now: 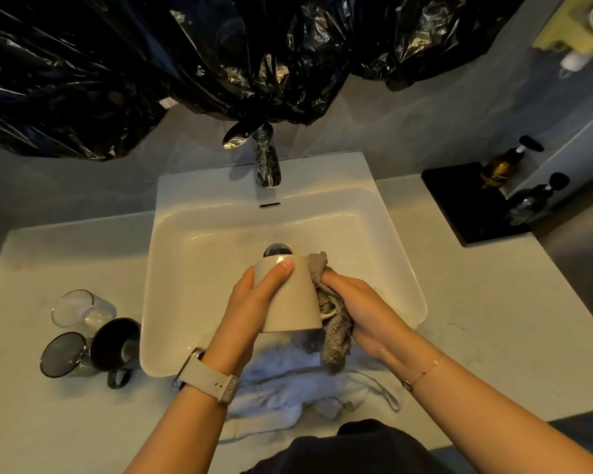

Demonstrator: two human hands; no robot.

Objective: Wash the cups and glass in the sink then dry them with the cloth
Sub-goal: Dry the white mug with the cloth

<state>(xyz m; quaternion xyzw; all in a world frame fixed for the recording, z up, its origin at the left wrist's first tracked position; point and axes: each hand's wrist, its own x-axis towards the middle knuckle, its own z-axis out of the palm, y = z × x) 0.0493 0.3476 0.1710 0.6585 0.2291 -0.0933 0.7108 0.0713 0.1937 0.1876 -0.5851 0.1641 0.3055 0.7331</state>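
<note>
One cream cup (290,295) is held over the white sink (192,234), near the front of the bowl; its bottom points away from the person and its open mouth points back at them; the left hand (254,295) wraps round the cup's left side, thumb lying flat across the top, fingers curled under it; the right hand (356,302) bunches a grey cloth (334,323) and presses it against the cup's right side, fingers curled tight round the cloth; part of the cloth hangs down below the cup. The left wrist wears a pale watch (209,378); the right wrist wears a thin bracelet (421,372). Below the hands a white towel (288,388) lies crumpled on the counter (476,336), touching the sink's front edge. Left of the sink sit a clear glass (79,309), a dark glass (64,354) and a black mug (117,343), close together; the black mug leans on its side. Behind the sink stands a shiny tap (266,159); black plastic bags (185,63) hang above it. Far right, two pump bottles (504,165) stand on a black tray (466,203).
</note>
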